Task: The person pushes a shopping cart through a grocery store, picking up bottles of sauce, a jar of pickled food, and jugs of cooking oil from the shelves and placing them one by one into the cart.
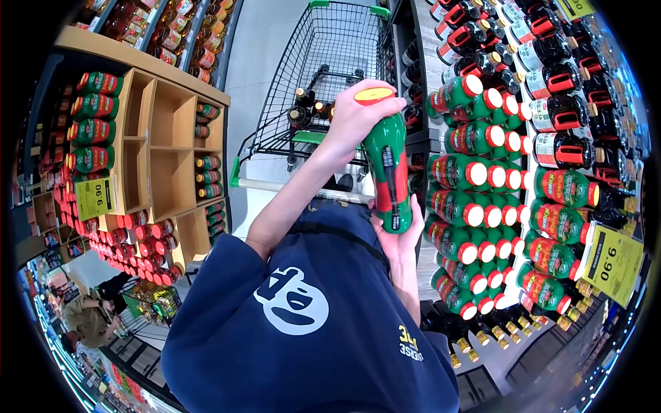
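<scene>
A green bottle (pixel 387 155) with a red label and a yellow cap is held in front of my body, cap towards the cart. The fingers of my left hand (pixel 354 113) wrap round its neck just below the cap. Lower down, my right hand (pixel 403 237) cups the base, palm against the bottle. A dark printed panel on the back label faces me. Beyond the bottle stands a wire shopping cart (pixel 330 34) with green corners. Several dark bottles (pixel 301 113) sit inside it.
On the right, rows of green bottles (pixel 458 172) with white and red caps stand beside large dark bottles (pixel 551 82). A wooden shelf (pixel 172 113) with green jars is on the left. Yellow price signs (pixel 613 265) hang nearby. Another person (pixel 89 320) is at the lower left beside a cart.
</scene>
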The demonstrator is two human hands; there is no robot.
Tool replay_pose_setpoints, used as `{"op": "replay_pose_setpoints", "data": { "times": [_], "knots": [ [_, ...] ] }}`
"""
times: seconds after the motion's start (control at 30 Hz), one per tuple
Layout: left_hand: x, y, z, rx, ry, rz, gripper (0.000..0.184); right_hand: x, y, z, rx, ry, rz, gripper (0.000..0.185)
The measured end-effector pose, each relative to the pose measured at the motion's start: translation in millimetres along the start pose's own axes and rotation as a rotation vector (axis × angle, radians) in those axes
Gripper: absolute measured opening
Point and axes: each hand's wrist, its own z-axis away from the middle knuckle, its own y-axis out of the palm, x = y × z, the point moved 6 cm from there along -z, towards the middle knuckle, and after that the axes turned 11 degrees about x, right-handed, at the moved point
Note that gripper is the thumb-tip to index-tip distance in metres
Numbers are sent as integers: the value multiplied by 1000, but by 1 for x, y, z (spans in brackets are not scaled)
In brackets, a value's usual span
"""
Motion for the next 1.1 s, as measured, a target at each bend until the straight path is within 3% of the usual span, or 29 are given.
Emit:
{"op": "replay_pose_setpoints", "data": {
  "times": [0.07,0.13,0.3,0.4,0.47,0.7,0.97,1.1],
  "knots": [
    [-1,1,-9,109,77,-95,22,-15,0,0,36,175,-169,65],
    [-5,6,-17,182,101,-176,23,-36,8,4,157,355,-537,67],
    [-3,20,-33,472,72,-323,21,-56,20,11,366,556,-696,64],
    [5,23,-44,496,8,-328,19,-60,23,16,433,613,-751,62],
    [23,15,-52,373,-109,-246,23,-63,16,16,464,655,-803,57],
    [85,-11,-65,225,-477,-27,16,-60,7,20,388,504,-507,61],
    [133,-32,-65,220,-565,111,17,-59,-3,17,252,384,-128,73],
    [125,-37,-60,206,-526,85,18,-62,-8,10,346,363,-71,80]
  ]
}}
